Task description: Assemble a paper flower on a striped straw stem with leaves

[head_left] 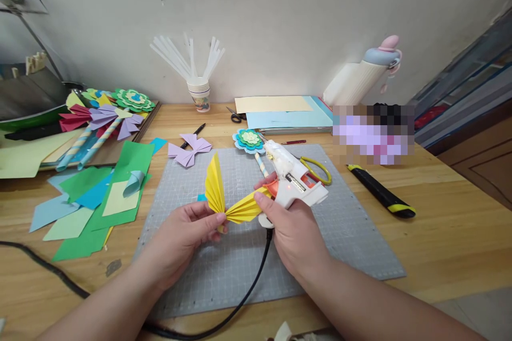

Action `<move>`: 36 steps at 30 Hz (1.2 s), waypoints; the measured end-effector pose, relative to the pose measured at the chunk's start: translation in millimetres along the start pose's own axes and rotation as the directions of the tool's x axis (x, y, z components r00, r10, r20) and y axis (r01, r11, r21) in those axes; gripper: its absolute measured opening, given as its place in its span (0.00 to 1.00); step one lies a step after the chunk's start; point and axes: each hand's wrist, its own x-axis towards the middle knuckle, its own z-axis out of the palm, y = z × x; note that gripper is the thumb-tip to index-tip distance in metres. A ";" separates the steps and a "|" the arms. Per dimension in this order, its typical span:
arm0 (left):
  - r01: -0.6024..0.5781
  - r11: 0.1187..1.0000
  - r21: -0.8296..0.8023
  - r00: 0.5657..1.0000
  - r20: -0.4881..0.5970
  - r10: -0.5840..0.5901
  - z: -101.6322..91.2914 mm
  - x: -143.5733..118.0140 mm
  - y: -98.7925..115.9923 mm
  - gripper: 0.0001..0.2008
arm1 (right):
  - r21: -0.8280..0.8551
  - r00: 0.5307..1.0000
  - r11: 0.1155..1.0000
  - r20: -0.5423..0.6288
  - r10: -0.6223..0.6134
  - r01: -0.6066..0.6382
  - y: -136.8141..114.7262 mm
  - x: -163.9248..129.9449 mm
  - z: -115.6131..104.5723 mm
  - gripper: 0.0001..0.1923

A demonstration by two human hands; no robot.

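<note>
My left hand pinches the middle of a yellow pleated paper bow, one fan standing up and the other lying out to the right. My right hand grips a white hot glue gun with an orange nozzle, and its fingertips also touch the right fan of the bow. Both hands are above a grey cutting mat. The gun's black cord runs down toward me.
Purple paper bow and a layered paper flower on a straw lie at the mat's far edge. Coloured paper scraps and finished flowers sit left. Cup of glue sticks, scissors, paper stack, yellow-black cutter lie beyond.
</note>
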 end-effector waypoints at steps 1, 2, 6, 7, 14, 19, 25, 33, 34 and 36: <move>-0.026 0.999 -0.021 0.999 -0.037 0.026 -1.0 1.5 0.4 0.09 | -0.008 1.000 1.000 -0.014 -0.006 0.006 -0.3 0.6 0.1 0.13; -0.063 0.997 -0.048 0.995 -0.085 0.059 -2.5 3.3 1.1 0.08 | -0.005 1.000 1.000 -0.028 -0.002 0.002 -0.5 1.2 0.5 0.13; -0.217 0.963 -0.159 0.947 -0.273 0.168 -10.4 8.6 7.6 0.01 | 0.074 0.967 0.967 0.095 0.238 -0.245 -0.8 0.8 3.8 0.15; -0.240 0.954 -0.182 0.936 -0.305 0.177 -11.9 8.9 9.7 0.02 | 0.078 0.926 0.930 0.156 0.343 -0.358 -0.8 0.1 4.9 0.14; -0.303 0.908 -0.290 0.907 -0.380 0.182 -12.3 3.5 19.7 0.10 | -0.249 0.692 0.756 0.304 0.655 -0.606 -2.6 6.7 5.7 0.20; -0.277 0.908 -0.315 0.924 -0.345 0.163 -10.9 1.9 19.4 0.09 | -0.708 0.767 0.626 0.189 0.613 -0.326 -10.0 16.2 -7.5 0.30; -0.189 0.927 -0.323 0.971 -0.205 0.127 -3.7 -0.5 11.1 0.04 | -0.732 0.938 0.637 0.345 0.041 0.241 -15.6 -1.1 -10.0 0.23; 0.032 0.981 -0.194 0.992 0.126 -0.008 12.0 -11.6 -6.8 0.09 | -0.168 0.894 0.957 0.347 0.283 -0.238 -6.5 -9.9 6.7 0.18; 0.027 0.987 -0.159 0.989 0.146 -0.003 12.3 -12.1 -8.0 0.09 | -0.158 0.901 0.956 0.325 0.287 -0.247 -7.3 -9.5 6.4 0.18; 0.006 0.993 -0.117 0.987 0.160 0.012 11.7 -12.4 -9.2 0.08 | -0.132 0.913 0.959 0.296 0.280 -0.251 -9.3 -8.8 5.0 0.17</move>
